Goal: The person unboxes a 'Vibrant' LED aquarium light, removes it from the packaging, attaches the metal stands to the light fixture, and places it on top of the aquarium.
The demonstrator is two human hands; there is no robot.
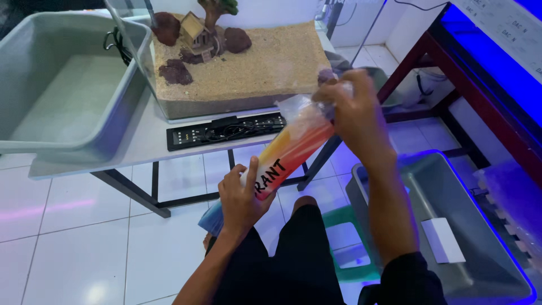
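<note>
The colourful plastic bag (293, 149) is clamped low by the left hand (243, 195) and pinched at its top by the right hand (353, 110), unopened as yet, with the sand-floored glass tank (237, 68) just beyond the upper grip.

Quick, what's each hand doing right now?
Left hand: closed around the lower part of the colourful plastic bag.
Right hand: closed, pinching the bag's clear top end.

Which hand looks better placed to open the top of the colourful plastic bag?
Probably the right hand: it pinches the clear top end of the colourful plastic bag, while the left hand grips the lower part.
</note>
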